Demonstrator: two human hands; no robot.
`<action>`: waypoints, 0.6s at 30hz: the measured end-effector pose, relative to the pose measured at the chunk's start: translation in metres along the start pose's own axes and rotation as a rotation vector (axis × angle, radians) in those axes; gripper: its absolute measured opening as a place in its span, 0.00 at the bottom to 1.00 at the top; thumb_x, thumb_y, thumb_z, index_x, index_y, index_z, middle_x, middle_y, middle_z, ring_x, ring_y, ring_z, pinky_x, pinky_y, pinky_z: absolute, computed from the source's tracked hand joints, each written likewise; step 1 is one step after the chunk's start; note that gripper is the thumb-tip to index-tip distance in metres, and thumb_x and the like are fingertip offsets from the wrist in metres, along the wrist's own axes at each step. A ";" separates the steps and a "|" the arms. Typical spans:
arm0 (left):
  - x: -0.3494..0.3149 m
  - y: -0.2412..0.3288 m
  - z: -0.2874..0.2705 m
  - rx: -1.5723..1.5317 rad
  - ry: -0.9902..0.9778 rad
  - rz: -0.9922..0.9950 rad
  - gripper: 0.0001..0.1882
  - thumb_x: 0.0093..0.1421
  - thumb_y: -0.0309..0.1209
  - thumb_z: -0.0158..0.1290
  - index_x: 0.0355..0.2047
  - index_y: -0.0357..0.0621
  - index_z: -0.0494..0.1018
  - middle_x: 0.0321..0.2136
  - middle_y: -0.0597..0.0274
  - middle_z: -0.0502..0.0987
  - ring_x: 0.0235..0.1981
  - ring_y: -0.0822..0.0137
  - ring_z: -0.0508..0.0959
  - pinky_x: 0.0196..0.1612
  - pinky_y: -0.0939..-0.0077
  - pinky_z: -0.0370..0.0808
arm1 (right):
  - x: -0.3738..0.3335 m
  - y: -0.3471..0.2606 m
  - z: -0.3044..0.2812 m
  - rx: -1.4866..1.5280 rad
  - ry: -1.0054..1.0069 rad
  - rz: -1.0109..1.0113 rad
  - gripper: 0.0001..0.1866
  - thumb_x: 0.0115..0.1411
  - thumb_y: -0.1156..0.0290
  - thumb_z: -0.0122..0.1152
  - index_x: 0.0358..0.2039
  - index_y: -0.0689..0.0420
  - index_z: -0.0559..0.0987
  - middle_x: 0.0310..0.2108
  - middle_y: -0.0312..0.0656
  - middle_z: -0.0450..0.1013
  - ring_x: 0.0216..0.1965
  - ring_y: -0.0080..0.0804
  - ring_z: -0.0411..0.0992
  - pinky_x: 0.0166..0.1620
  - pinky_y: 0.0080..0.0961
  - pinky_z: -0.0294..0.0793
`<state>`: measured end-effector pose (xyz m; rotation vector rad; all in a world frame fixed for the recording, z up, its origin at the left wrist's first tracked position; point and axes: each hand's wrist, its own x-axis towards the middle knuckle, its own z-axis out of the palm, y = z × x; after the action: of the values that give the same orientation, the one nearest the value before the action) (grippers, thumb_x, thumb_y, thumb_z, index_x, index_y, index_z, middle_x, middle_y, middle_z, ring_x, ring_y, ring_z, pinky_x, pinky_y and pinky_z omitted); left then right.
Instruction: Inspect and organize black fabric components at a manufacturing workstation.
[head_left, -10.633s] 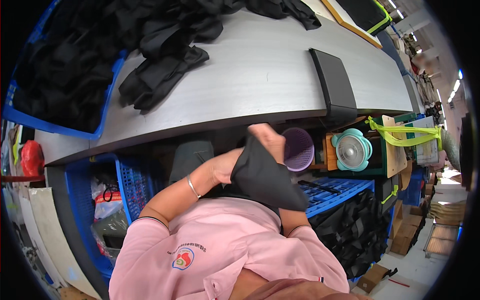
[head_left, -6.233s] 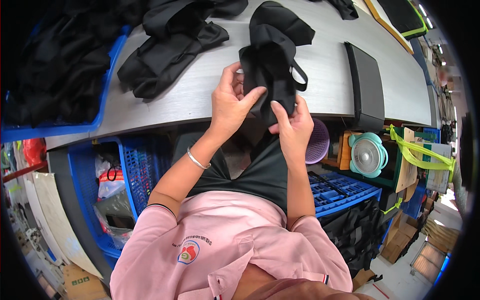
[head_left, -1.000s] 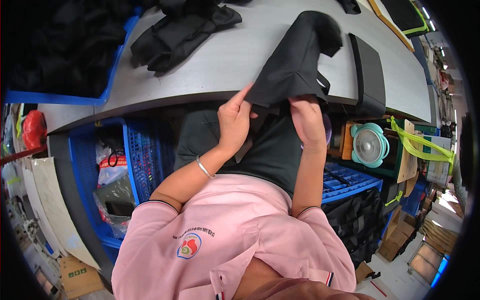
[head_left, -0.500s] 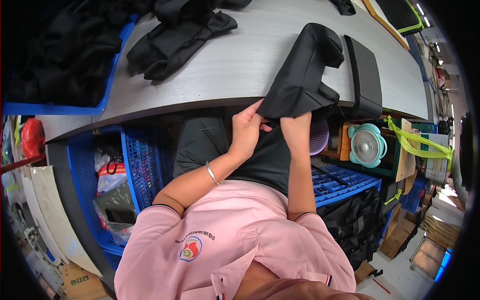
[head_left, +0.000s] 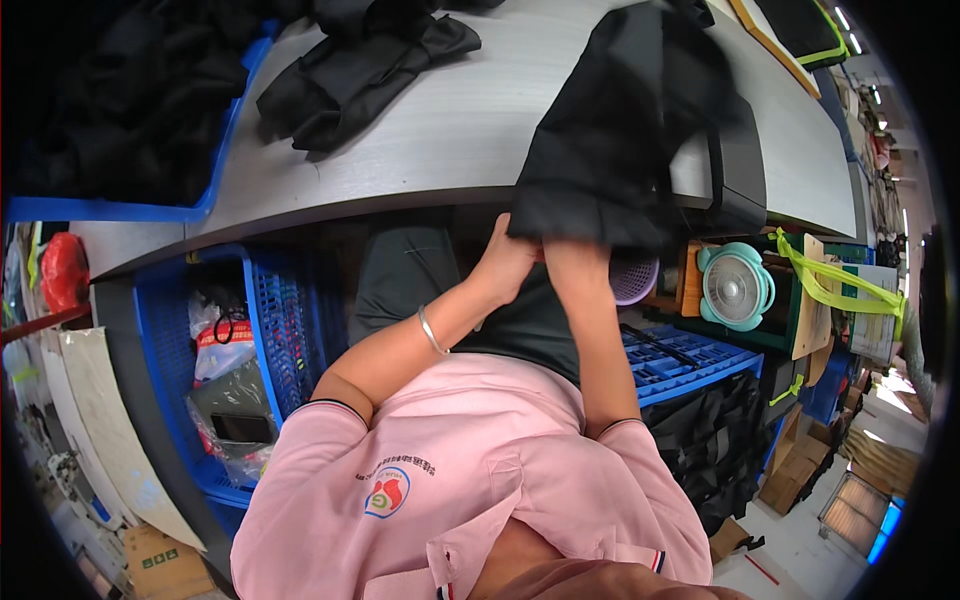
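Note:
A black fabric piece point(head_left: 605, 140), blurred by motion, hangs open over the table's front edge and reaches well back over the tabletop. At its near left corner, my left hand point(head_left: 505, 262) is closed on the edge, with the thumb pointing up and the fingertips hidden. Close beside it, my right hand point(head_left: 577, 268) grips the near edge; the cloth covers its fingers. A dark folded panel point(head_left: 738, 165) lies on the table just right of the cloth, partly covered by it.
More black fabric pieces point(head_left: 360, 85) lie on the grey table point(head_left: 430, 150). A blue bin point(head_left: 215, 190) of black cloth stands at the far left. Below are a blue crate point(head_left: 262, 330) with bagged items, a purple basket point(head_left: 636, 282), a teal fan point(head_left: 735, 287) and another blue crate point(head_left: 680, 370).
The black fabric has swung upward and spread wider across the table, now overlapping the dark panel. Both hands have come slightly closer together and lower, still at its near edge.

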<state>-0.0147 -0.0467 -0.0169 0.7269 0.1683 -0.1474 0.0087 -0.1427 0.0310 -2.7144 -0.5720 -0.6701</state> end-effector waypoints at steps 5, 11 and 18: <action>-0.009 -0.006 -0.008 0.159 -0.213 -0.214 0.07 0.59 0.20 0.52 0.36 0.32 0.76 0.33 0.58 0.80 0.32 0.70 0.79 0.35 0.73 0.77 | -0.003 0.002 -0.002 -0.194 -0.250 0.088 0.15 0.53 0.71 0.58 0.42 0.58 0.80 0.36 0.49 0.75 0.42 0.51 0.72 0.50 0.55 0.68; -0.004 0.030 -0.037 0.429 -0.295 -0.387 0.27 0.58 0.19 0.52 0.60 0.36 0.68 0.52 0.63 0.76 0.50 0.73 0.74 0.52 0.77 0.72 | -0.032 0.011 -0.011 -0.100 -0.324 0.203 0.10 0.56 0.69 0.59 0.38 0.56 0.81 0.37 0.45 0.76 0.42 0.47 0.72 0.50 0.56 0.62; 0.005 0.049 -0.027 -0.012 -0.138 -0.300 0.22 0.68 0.41 0.54 0.56 0.40 0.70 0.45 0.63 0.79 0.44 0.72 0.79 0.50 0.76 0.76 | -0.066 -0.029 -0.043 0.238 -0.469 0.101 0.07 0.59 0.69 0.60 0.32 0.59 0.81 0.33 0.45 0.78 0.34 0.42 0.78 0.36 0.42 0.76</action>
<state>-0.0032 0.0070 -0.0062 0.6744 0.1459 -0.4811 -0.0745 -0.1528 0.0406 -2.6479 -0.5679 0.0686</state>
